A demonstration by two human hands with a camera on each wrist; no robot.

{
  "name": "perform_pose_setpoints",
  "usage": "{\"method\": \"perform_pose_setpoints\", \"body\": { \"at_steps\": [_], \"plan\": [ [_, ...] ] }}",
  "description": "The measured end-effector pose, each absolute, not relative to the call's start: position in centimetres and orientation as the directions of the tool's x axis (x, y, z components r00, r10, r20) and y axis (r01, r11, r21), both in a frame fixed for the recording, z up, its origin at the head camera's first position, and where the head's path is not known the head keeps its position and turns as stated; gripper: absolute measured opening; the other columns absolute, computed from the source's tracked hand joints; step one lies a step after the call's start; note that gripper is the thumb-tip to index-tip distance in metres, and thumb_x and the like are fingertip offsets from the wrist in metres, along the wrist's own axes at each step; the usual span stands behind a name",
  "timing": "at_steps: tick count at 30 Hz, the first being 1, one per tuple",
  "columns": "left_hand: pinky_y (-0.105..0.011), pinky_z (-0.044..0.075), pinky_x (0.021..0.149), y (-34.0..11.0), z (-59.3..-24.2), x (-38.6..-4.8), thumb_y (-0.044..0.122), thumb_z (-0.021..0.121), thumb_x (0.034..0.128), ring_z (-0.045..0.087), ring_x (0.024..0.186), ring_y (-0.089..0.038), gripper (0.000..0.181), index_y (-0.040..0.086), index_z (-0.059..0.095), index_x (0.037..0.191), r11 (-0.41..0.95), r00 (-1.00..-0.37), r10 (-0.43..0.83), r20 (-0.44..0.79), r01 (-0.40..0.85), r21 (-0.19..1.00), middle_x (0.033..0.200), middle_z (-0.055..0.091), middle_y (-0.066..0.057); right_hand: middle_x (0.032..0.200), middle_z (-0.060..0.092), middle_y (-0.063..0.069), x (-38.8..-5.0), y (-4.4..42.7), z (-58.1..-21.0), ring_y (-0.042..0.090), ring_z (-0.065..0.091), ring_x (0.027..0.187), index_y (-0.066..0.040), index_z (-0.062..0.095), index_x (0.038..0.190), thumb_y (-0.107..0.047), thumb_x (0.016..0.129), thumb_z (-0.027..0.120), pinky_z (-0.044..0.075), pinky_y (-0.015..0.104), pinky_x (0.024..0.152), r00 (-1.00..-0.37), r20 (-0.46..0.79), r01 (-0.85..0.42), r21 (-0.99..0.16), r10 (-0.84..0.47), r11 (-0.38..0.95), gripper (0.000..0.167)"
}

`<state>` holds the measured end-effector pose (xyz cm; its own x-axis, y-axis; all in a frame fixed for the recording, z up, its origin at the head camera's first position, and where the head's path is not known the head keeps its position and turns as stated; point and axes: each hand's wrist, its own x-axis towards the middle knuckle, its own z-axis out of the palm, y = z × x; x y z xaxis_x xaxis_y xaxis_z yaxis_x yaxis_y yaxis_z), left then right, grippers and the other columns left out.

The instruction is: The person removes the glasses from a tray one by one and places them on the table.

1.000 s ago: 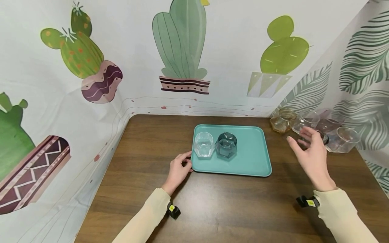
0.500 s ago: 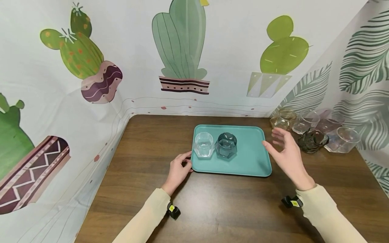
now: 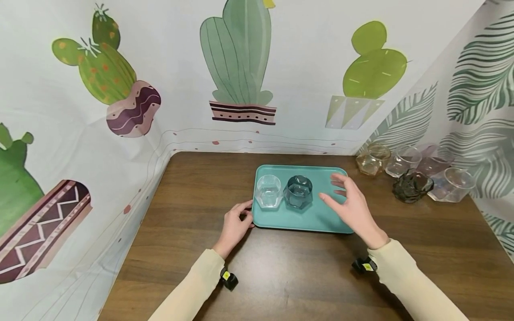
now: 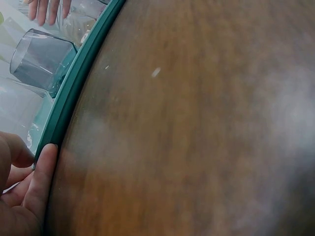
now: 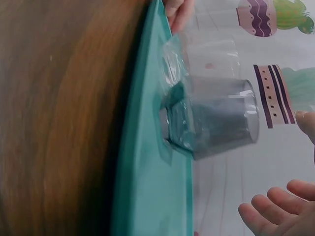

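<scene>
A teal tray [image 3: 321, 218] lies on the wooden table. Its left edge is pinched by my left hand [image 3: 235, 225], whose fingers [image 4: 43, 177] meet the rim in the left wrist view. Upright on the tray stand a clear glass cup [image 3: 269, 191] at the left and a smoky blue-grey cup [image 3: 298, 191] beside it. My right hand [image 3: 353, 209] hovers over the tray's right part, fingers spread and bent, holding nothing. In the right wrist view, the blue-grey cup [image 5: 216, 120] is apart from those fingers [image 5: 268, 211].
At the table's back right corner several faceted cups cluster: an amber one [image 3: 373, 159], clear ones [image 3: 451, 185], a purplish one [image 3: 435, 158] and a dark one [image 3: 412, 185]. A cactus-print cloth [image 3: 297, 89] hangs behind the table [image 3: 192, 183].
My right hand has moved left from the cups at the back right to above the tray, uncovering the dark cup. My left hand and the tray have stayed put.
</scene>
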<state>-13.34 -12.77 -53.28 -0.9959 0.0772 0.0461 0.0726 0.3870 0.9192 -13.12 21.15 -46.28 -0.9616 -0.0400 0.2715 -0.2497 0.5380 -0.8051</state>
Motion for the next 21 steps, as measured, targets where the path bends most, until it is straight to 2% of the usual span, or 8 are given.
{"method": "perform_pose_setpoints", "body": {
  "at_steps": [7,13,21],
  "plan": [
    [-0.023,0.066,0.064,-12.7,-53.2,-13.2,-0.004,0.060,0.0943,0.067,0.091,-0.018,0.045,0.005,0.068,0.137,0.401,-0.996,0.075,0.042,0.069,0.913,0.119,0.068,-0.014,0.148,0.051,0.022,-13.8,19.4,-47.5,0.040,0.054,0.132,0.002,0.046,0.148,-0.023,0.092,0.082,0.053,0.059,0.106,-0.972,0.213,-0.231,-0.829,-0.094,0.509,0.071],
    [-0.023,0.066,0.065,-12.7,-53.2,-13.2,-0.004,0.060,0.0946,0.067,0.092,-0.018,0.045,0.005,0.067,0.138,0.404,-0.997,0.074,0.030,0.057,0.913,0.120,0.068,-0.013,0.148,0.048,0.023,-14.1,18.1,-48.4,0.042,0.053,0.131,0.002,0.041,0.152,-0.027,0.090,0.084,0.055,0.058,0.105,-0.975,0.160,-0.220,-0.813,-0.157,0.539,0.080],
    [-0.023,0.066,0.064,-12.7,-53.3,-13.3,-0.004,0.060,0.0939,0.067,0.092,-0.018,0.045,0.006,0.068,0.137,0.409,-0.997,0.068,0.033,0.058,0.911,0.119,0.068,-0.013,0.149,0.045,0.025,-15.0,16.8,-49.1,0.040,0.050,0.133,0.002,0.035,0.155,-0.030,0.088,0.085,0.055,0.057,0.106,-0.980,0.109,-0.182,-0.837,-0.169,0.515,0.089]
  ]
}}
